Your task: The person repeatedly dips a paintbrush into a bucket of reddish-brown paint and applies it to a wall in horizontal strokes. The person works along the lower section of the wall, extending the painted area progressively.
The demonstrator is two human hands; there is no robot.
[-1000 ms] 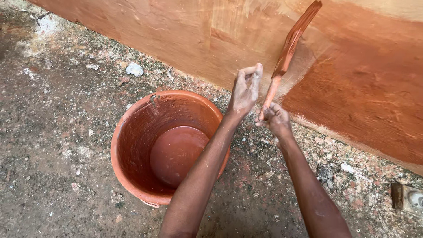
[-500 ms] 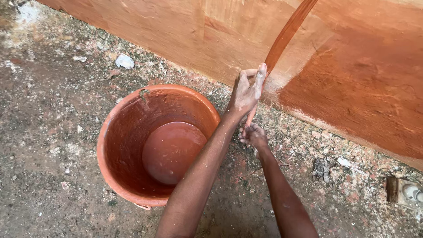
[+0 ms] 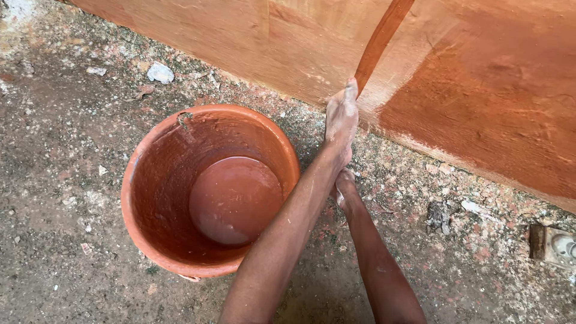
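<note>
One bucket point(image 3: 180, 174) beside both hands point(image 3: 341, 120).

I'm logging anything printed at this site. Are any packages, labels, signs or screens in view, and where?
None in view: no package, label, sign or screen.
Bucket: round, orange-red, on the ground left of the arms, with reddish-brown liquid inside, no label showing.
Small fitting: squarish, pale and brown, on the ground at the right edge; any markings too small to tell.
</note>
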